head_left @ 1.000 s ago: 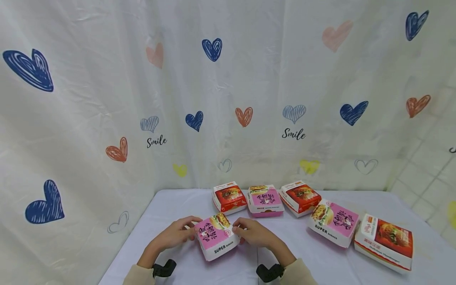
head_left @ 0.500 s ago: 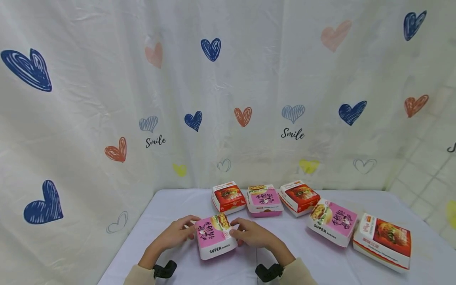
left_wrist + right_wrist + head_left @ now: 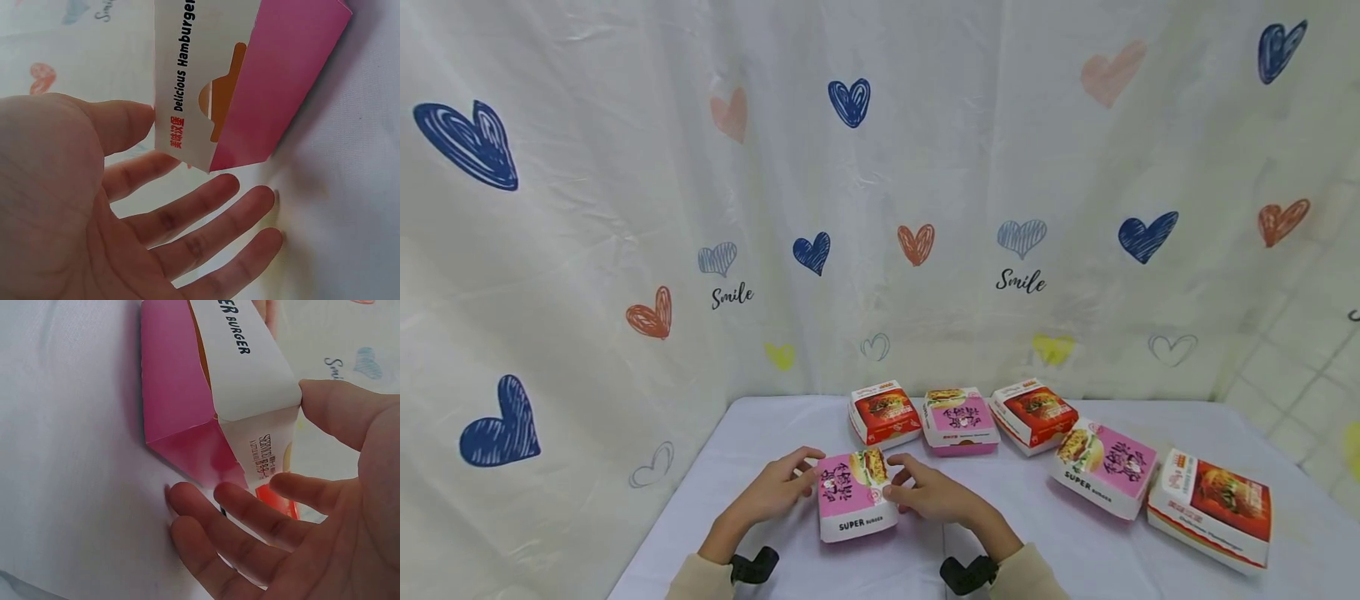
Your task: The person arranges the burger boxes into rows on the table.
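Note:
A pink and white burger box marked "SUPER BURGER" lies on the white-covered table between the two hands. My left hand is at its left side. In the left wrist view, the left thumb tip touches the lid's edge and the index fingertip meets a lid corner; the other fingers extend loosely. My right hand is at the box's right side. In the right wrist view, its thumb touches the lid's upper edge and its index fingertip is by the side panel, with the other fingers relaxed.
Behind and to the right, more burger boxes form a curved row: a red one, a pink one, another red one, a pink one and a large red one. A heart-patterned curtain hangs behind the table.
The box between the hands has turned slightly clockwise, so its front edge lies more level. Both hands have stayed beside it, with small shifts.

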{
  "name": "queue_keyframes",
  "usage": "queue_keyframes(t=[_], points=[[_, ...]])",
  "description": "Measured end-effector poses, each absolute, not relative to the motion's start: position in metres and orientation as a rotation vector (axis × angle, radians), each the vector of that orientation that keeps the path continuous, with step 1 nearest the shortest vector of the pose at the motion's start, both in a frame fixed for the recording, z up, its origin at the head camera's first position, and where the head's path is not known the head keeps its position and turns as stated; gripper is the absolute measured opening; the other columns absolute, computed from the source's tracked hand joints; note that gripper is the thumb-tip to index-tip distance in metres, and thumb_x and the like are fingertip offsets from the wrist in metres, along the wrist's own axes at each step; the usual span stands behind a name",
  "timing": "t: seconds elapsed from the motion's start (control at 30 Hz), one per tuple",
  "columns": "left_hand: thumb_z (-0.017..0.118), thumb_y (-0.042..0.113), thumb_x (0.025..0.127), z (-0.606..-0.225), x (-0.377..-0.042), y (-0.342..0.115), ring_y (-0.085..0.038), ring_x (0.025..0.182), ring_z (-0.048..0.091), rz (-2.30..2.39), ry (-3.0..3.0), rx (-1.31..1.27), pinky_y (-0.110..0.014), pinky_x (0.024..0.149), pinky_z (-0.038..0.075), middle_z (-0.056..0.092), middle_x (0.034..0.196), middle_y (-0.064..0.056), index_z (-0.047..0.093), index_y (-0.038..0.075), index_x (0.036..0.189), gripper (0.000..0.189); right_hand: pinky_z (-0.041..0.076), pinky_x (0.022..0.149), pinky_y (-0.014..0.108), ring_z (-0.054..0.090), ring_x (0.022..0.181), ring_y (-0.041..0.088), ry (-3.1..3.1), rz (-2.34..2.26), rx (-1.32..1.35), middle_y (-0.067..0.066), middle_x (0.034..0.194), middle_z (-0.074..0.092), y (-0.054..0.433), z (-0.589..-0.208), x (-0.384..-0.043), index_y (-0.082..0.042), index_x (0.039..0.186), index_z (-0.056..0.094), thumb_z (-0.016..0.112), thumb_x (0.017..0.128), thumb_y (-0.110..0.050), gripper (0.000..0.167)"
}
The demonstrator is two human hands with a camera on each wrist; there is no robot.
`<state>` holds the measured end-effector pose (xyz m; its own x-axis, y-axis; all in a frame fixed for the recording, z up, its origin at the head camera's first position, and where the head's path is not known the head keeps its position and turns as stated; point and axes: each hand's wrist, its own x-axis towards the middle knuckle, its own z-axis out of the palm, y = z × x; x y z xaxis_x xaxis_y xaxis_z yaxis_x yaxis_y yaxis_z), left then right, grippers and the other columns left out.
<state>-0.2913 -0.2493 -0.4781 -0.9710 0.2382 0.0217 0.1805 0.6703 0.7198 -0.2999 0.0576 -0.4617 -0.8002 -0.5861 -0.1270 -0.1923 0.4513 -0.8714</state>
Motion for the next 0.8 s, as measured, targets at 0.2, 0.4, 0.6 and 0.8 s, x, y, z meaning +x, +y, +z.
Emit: queue_keyframes(t=[0.2,0.4,0.6,0.8], points=[[0.062,0.047,0.1,-0.472,-0.29,-0.248,-0.02,0.091,0.066,1.184,2.781,0.315,-0.035,0.072,0.052,0.065,0.118,-0.009,0.051,0.014,0.143,0.056,0.055,0.091,0.05,0.061,0.116,0.032,2.295,-1.306,-0.653,0.02,0.144,0.051,0.058,-0.465,-0.302,-0.015,0.156,0.035,0.067,0.098,-0.041,0.071],[0.077,0.052,0.087,-0.464,-0.285,-0.247,-0.024,0.11,0.063,1.16,2.703,0.29,-0.047,0.084,0.057,0.058,0.133,-0.013,0.042,0.014,0.152,0.083,0.055,0.093,0.053,0.057,0.125,0.039,2.275,-1.316,-0.676,0.025,0.154,0.042,0.058,-0.465,-0.303,-0.014,0.159,0.029,0.066,0.098,-0.043,0.078],[0.087,0.048,0.077,-0.462,-0.281,-0.246,-0.025,0.114,0.061,1.134,2.616,0.353,-0.048,0.088,0.057,0.055,0.138,-0.014,0.033,0.016,0.157,0.102,0.057,0.089,0.049,0.058,0.12,0.033,2.268,-1.334,-0.661,0.025,0.161,0.033,0.057,-0.465,-0.303,-0.014,0.161,0.026,0.069,0.096,-0.043,0.083],[0.09,0.045,0.074,-0.463,-0.279,-0.246,-0.024,0.117,0.059,1.122,2.585,0.413,-0.045,0.091,0.054,0.054,0.139,-0.013,0.027,0.017,0.161,0.112,0.057,0.088,0.047,0.058,0.113,0.028,2.261,-1.334,-0.66,0.023,0.163,0.026,0.057,-0.467,-0.302,-0.017,0.163,0.022,0.07,0.095,-0.043,0.088]])
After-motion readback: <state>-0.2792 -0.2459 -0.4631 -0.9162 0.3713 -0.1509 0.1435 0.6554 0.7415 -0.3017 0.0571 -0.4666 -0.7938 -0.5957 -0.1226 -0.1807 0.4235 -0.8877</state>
